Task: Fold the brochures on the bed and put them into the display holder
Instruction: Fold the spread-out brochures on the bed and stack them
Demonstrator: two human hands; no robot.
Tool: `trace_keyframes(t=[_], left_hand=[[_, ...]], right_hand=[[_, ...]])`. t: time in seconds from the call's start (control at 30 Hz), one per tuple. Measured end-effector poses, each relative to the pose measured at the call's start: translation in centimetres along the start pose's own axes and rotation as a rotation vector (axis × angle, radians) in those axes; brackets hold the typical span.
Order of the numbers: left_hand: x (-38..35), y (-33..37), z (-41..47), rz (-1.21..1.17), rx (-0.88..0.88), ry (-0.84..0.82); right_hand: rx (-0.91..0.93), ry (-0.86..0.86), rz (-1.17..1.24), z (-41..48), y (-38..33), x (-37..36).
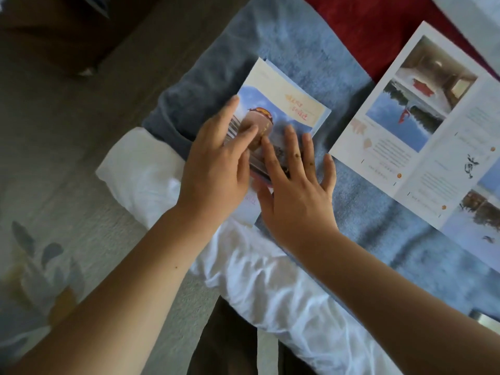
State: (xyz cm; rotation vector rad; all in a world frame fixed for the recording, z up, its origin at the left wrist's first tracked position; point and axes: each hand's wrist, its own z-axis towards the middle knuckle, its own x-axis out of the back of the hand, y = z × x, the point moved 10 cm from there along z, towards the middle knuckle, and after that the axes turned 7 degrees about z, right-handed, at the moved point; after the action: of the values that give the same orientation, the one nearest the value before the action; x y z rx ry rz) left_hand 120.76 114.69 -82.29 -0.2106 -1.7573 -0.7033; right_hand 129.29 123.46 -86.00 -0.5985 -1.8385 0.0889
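Blue blanket (297, 50) on white sheet (270, 288); red cloth (365, 23) beyond; grey carpet (67, 158).

White-sheeted bed (284, 290), blue blanket (311, 55), folded brochure (286, 104), open brochure (422, 147) beside it

Your own hands crowd the near end of the folded brochure (286, 104): your left hand (216, 166) lies over its left edge and your right hand (295, 193) is spread flat on its near right corner. Its far end is uncovered, with open blue blanket (292, 41) beyond it and to its left. On the right, only a narrow strip of blanket parts it from the open brochure (422, 147), whose near corner sits just beside your right little finger. Nearer you, blanket and white sheet (284, 293) lie bare, apart from a metal thing (484, 319) at the right edge, mostly cut off.
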Motion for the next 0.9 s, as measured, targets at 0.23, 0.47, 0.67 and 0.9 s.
trace_keyframes(t=[0.23,0.47,0.67,0.9], left_hand=[[-1.5,0.0,-2.6,0.31,0.042,-0.299],[-4.3,-0.9,-1.7,0.335,0.084,-0.603],[-6.2,-0.7,-0.8,0.366,0.146,-0.679],[-8.4,-1.1,-0.3,0.34,0.222,-0.793]], right_hand=[[-0.004,-0.192,-0.167,2.4,-0.8,2.3],[-0.06,-0.361,-0.135,4.9,-1.9,2.4],[-0.06,-0.365,-0.257,6.1,-0.5,-0.2],[-0.03,-0.417,-0.299,7.0,1.1,-3.0]])
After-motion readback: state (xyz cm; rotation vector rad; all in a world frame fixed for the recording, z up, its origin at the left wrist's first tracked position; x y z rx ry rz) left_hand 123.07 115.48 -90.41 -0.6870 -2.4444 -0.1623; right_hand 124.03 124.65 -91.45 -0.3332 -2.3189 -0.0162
